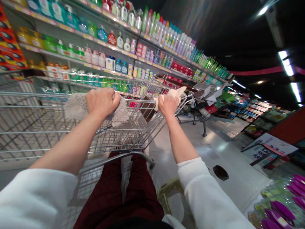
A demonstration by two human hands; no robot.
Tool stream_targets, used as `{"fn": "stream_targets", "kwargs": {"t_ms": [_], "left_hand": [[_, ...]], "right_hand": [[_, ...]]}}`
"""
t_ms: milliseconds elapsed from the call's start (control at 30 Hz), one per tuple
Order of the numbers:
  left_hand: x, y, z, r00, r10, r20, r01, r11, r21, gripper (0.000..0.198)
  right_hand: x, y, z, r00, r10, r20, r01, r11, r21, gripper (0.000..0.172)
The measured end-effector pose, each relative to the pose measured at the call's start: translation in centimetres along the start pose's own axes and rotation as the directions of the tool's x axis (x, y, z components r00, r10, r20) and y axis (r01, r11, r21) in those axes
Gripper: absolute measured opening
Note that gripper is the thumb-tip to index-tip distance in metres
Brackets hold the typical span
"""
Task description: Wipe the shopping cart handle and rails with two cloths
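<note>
Entry one: your left hand (103, 102), grip closed and palm down, bearing on a speckled grey cloth (76, 106) that lay draped over the upper rail of a wire shopping cart (47, 127). Entry two: your right hand (168, 105), grip closed on a bunched cream cloth (175, 93) at the cart's right side, the rail beneath hidden by the fingers. Handling: both cloths looked light, soft and limp, with no stiff edge, so the bunched folds offered the surest hold. Pose: both bare forearms reached forward and well apart, wrists nearly straight, white sleeves (205, 190) at the lower edge of the view. Surroundings: a shelf (85, 63) of bottled liquids ran along the left, and dark red trousers (140, 194) showed behind the cart.
</note>
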State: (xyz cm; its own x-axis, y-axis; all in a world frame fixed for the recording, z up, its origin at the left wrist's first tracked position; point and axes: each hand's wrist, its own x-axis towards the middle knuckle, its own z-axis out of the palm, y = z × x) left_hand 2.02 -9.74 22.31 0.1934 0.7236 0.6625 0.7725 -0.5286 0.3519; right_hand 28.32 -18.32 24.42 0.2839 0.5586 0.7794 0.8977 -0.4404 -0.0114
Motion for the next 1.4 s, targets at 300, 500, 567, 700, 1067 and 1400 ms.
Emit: {"fn": "stream_targets", "kwargs": {"t_ms": [300, 500, 567, 700, 1067, 1400], "left_hand": [[0.8, 4.5, 1.1, 0.988, 0.139, 0.065, -0.149, 0.973, 0.177, 0.056], [0.4, 5.4, 1.9, 0.987, 0.158, -0.017, -0.155, 0.979, 0.135, 0.057], [0.2, 5.0, 1.9, 0.983, 0.182, -0.023, -0.177, 0.975, 0.132, 0.058], [0.1, 4.8, 1.9, 0.981, 0.192, -0.036, -0.187, 0.976, 0.111, 0.054], [-0.5, 4.9, 2.3, 0.976, 0.189, -0.106, -0.179, 0.979, 0.096, 0.048], [-0.5, 4.9, 2.0, 0.98, 0.19, -0.053, -0.174, 0.962, 0.212, 0.051]], "right_hand": [[-1.5, -8.9, -0.5, 0.98, -0.191, 0.062, 0.178, 0.97, 0.163, 0.045], [-2.6, -6.3, 0.5, 0.868, -0.497, 0.008, 0.493, 0.863, 0.109, 0.039], [-2.3, -2.7, 0.9, 0.773, -0.634, 0.019, 0.632, 0.772, 0.066, 0.047], [-0.8, 5.0, 0.5, 0.774, -0.625, 0.1, 0.632, 0.772, -0.069, 0.049], [5.2, 11.5, -6.5, 0.958, -0.279, 0.063, 0.286, 0.92, -0.267, 0.038], [9.9, 17.5, -2.2, 0.981, 0.186, -0.06, -0.189, 0.98, -0.068, 0.032]]}}
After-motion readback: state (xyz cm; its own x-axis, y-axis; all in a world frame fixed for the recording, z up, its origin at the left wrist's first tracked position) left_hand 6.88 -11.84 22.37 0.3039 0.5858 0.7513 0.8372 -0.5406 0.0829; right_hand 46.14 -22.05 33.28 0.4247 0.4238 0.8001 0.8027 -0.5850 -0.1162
